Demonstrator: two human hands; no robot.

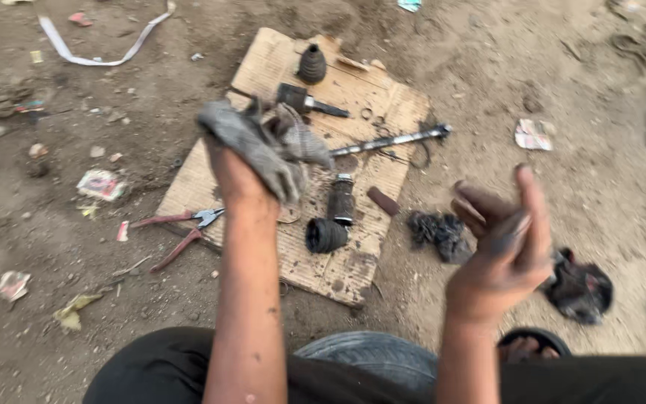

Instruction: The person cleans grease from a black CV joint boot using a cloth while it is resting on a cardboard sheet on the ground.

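Rag: grey, crumpled cloth (pixel 267 146), bunched and limp, held up over the left part of the cardboard.
Left hand: (pixel 235 176) fist closed round the rag.
Right hand: (pixel 504 243) empty, grease-blackened, fingers loosely curled and half open, raised at the right.
Cardboard: flat corrugated sheet (pixel 263 75), stained, lying on sandy ground.
On it: ribbed black rubber boots (pixel 326 235), a slim metal shaft (pixel 392 140), a dark cylindrical joint (pixel 342 199).
Pliers: red-handled (pixel 177 228), at the cardboard's left edge.
Right, near: greasy black lump (pixel 579 288) on dirt.
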